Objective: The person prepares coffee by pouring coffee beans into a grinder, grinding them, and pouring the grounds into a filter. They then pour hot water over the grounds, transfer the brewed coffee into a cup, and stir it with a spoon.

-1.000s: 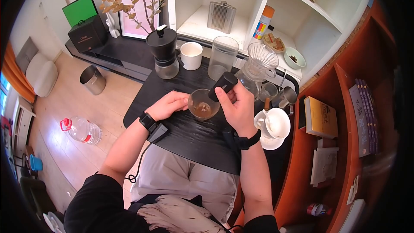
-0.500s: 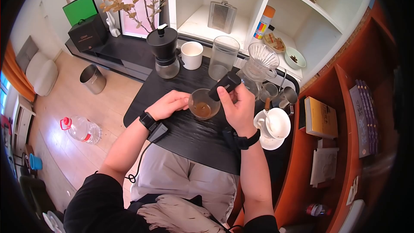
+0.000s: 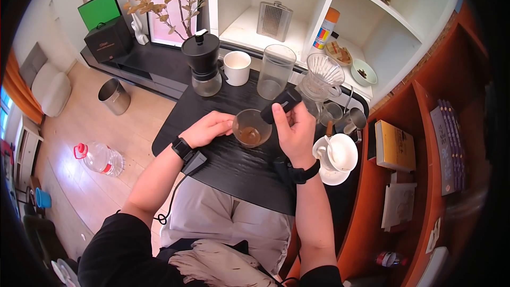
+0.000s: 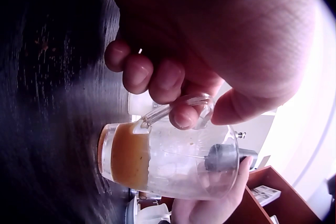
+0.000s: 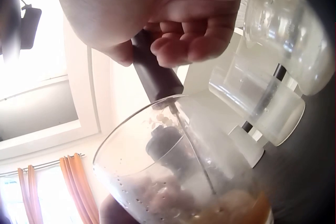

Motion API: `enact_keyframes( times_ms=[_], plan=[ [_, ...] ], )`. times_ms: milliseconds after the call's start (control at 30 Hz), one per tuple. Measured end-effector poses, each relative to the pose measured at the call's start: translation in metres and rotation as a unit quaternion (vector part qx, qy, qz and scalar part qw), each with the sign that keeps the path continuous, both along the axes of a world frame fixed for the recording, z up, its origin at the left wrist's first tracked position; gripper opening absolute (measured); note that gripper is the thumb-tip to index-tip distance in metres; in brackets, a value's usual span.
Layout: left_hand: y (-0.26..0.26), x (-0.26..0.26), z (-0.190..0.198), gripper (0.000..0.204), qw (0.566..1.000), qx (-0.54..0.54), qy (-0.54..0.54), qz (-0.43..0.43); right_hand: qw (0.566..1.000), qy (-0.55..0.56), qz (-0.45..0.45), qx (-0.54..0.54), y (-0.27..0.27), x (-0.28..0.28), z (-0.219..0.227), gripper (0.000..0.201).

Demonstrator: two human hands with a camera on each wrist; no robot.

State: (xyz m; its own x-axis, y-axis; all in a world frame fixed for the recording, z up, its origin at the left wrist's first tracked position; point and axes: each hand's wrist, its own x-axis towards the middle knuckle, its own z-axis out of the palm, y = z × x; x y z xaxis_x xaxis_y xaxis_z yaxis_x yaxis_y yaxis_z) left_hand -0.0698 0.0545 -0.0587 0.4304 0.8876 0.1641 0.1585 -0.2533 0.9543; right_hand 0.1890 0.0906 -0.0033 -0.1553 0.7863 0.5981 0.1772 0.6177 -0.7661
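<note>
A clear glass cup (image 3: 242, 120) with some brown liquid (image 4: 129, 155) in its bottom stands on the black table. My left hand (image 3: 209, 128) grips its glass handle (image 4: 157, 112), with a finger through the loop and the thumb against it. In my right hand (image 3: 296, 137) is a black handheld milk frother (image 5: 155, 74), held slanted over the cup's rim. Its thin metal shaft (image 5: 194, 150) reaches down inside the cup toward the liquid, where the lower end is blurred.
Behind the cup stand a black-topped hand grinder (image 3: 201, 61), a white mug (image 3: 237, 68) and a tall clear glass (image 3: 275, 72). A glass dripper (image 3: 323, 69) on a server and small metal cups are at back right. A white cup (image 3: 342, 151) with spoon sits on a saucer at right.
The right hand and frother have shifted slightly right. The pale patch on the liquid has shrunk, and its surface looks calmer. The left hand keeps its place on the cup.
</note>
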Motion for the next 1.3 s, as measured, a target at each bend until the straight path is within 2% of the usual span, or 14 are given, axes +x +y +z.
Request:
enact_keyframes(
  times_ms=[67,167,300,400,533,767,867,933,967,1033,1133,1167,1233,1300],
  plan=[
    [0.000,0.000,0.002,0.041,1.000,-0.003,0.007,-0.002,0.998,0.017,0.053,-0.014,-0.001,-0.002,-0.002,0.023],
    [-0.001,0.003,0.005,0.041,1.000,-0.008,0.001,0.004,1.000,0.022,0.002,0.004,-0.002,0.001,-0.004,0.025],
    [0.001,0.000,0.000,0.040,1.000,0.002,-0.004,-0.006,0.993,0.107,0.040,-0.007,0.003,-0.004,-0.012,0.025],
    [0.001,0.000,0.000,0.040,1.000,-0.001,0.009,-0.004,0.999,0.012,0.030,0.008,-0.003,0.000,-0.004,0.025],
    [0.000,0.000,0.001,0.039,1.000,0.002,0.005,-0.002,0.997,0.082,0.016,0.005,-0.002,-0.004,-0.004,0.028],
    [0.002,-0.001,0.000,0.039,1.000,0.003,0.017,-0.003,1.000,0.010,-0.004,0.012,-0.003,0.000,-0.004,0.028],
    [0.001,-0.001,0.001,0.039,1.000,0.002,0.015,-0.007,0.997,0.058,0.056,-0.008,-0.005,-0.002,-0.001,0.028],
    [0.001,-0.002,0.000,0.039,1.000,0.000,0.014,-0.007,0.999,-0.034,-0.029,0.027,-0.005,0.000,-0.001,0.027],
    [0.002,-0.002,-0.001,0.038,1.000,-0.001,0.014,-0.006,0.999,-0.034,-0.029,0.027,-0.004,-0.001,-0.001,0.027],
    [0.001,-0.001,-0.001,0.039,1.000,-0.002,0.012,-0.005,0.998,0.061,0.026,0.022,-0.003,-0.005,-0.004,0.026],
    [0.001,-0.001,-0.001,0.038,1.000,-0.003,0.010,-0.004,0.998,-0.001,0.065,0.005,-0.007,0.000,0.003,0.026],
    [0.001,-0.001,-0.001,0.038,1.000,-0.003,0.009,-0.006,0.998,-0.001,0.064,0.005,-0.006,0.000,0.002,0.026],
    [0.001,-0.001,0.000,0.038,1.000,-0.007,0.011,-0.006,0.999,-0.018,-0.012,0.026,-0.003,-0.001,-0.003,0.025],
    [0.000,-0.001,0.001,0.037,1.000,-0.010,0.012,-0.003,0.999,0.015,0.024,0.023,-0.004,-0.006,-0.001,0.024]
  ],
)
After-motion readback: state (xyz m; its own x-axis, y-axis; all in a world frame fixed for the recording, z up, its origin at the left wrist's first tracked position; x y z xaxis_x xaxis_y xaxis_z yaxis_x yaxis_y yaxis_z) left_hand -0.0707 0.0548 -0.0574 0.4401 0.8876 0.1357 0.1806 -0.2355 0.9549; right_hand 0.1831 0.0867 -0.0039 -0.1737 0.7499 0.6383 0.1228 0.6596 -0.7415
